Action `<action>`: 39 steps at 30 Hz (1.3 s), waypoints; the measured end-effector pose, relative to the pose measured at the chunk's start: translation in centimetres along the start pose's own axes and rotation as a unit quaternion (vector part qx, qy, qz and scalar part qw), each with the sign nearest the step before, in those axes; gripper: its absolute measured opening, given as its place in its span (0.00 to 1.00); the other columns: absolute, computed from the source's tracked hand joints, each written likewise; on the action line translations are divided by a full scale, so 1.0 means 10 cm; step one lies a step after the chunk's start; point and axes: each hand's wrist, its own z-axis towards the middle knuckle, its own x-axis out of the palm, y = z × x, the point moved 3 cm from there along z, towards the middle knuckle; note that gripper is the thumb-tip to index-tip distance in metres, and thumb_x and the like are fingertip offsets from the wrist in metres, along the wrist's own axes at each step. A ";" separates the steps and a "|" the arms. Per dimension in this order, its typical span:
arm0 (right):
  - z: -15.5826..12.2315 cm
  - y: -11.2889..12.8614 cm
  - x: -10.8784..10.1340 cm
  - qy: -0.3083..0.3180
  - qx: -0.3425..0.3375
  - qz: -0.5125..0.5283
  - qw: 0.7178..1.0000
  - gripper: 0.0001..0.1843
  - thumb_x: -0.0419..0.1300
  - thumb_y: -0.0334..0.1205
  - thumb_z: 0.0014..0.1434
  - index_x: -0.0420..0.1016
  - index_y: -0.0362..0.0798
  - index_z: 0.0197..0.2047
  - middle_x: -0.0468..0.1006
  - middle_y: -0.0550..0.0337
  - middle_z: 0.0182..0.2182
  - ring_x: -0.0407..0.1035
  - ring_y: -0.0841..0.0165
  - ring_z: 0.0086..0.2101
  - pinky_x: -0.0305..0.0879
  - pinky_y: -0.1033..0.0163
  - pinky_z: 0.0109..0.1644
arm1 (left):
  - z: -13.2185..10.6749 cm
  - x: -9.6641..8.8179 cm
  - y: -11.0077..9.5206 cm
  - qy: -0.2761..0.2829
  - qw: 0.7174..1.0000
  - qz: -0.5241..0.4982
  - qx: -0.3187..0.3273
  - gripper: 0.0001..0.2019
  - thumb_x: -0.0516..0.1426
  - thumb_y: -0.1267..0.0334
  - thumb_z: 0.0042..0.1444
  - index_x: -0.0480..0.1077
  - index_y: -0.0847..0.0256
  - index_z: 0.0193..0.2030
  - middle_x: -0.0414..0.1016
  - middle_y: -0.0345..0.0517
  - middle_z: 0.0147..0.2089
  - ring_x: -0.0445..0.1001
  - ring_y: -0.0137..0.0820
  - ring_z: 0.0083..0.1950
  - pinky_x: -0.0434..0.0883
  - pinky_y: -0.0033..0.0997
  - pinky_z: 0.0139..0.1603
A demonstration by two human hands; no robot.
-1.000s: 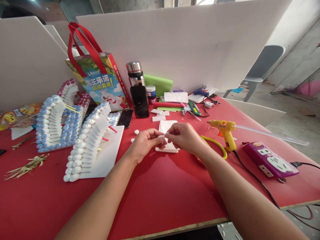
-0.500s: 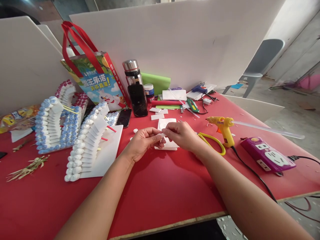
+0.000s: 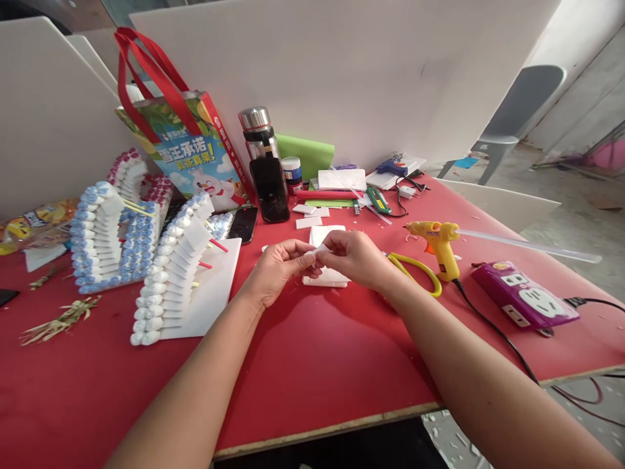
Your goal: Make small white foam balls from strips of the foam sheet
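Note:
Both my hands meet over the middle of the red table [image 3: 312, 378]. Between the fingertips of my left hand [image 3: 280, 266] and my right hand [image 3: 355, 257] is a small white piece of what looks like paper [image 3: 319, 249], pinched from both sides. Most of it is hidden by the fingers. Beneath and behind them lies a stack of white paper sheets [image 3: 329, 280], partly covered by my hands. To the left stands a curved white model [image 3: 188, 260] on a white board, edged with rolled white balls and with red sticks poking out.
At right are a yellow glue gun [image 3: 442, 251] with a long clear glue stick, yellow-handled pliers or scissors [image 3: 420, 277] and a purple power strip [image 3: 525, 296]. A steel flask [image 3: 256, 140], a black phone [image 3: 243, 225] and a printed bag [image 3: 195, 153] stand or lie behind.
My fingers have shifted slightly around the white piece, and more of it shows beside my right fingertips. The view has tilted a little; the objects on the table stay put.

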 end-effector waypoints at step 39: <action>-0.07 0.09 0.00 -0.100 -0.153 -0.035 0.983 0.04 0.60 0.31 0.58 0.74 0.47 0.32 0.73 0.63 0.25 0.62 0.73 0.26 0.58 0.66 0.31 | -0.04 0.06 -0.09 -0.037 0.981 0.119 0.151 0.12 0.64 0.57 0.58 0.78 0.64 0.43 0.80 0.46 0.32 0.79 0.33 0.34 0.77 0.34 0.39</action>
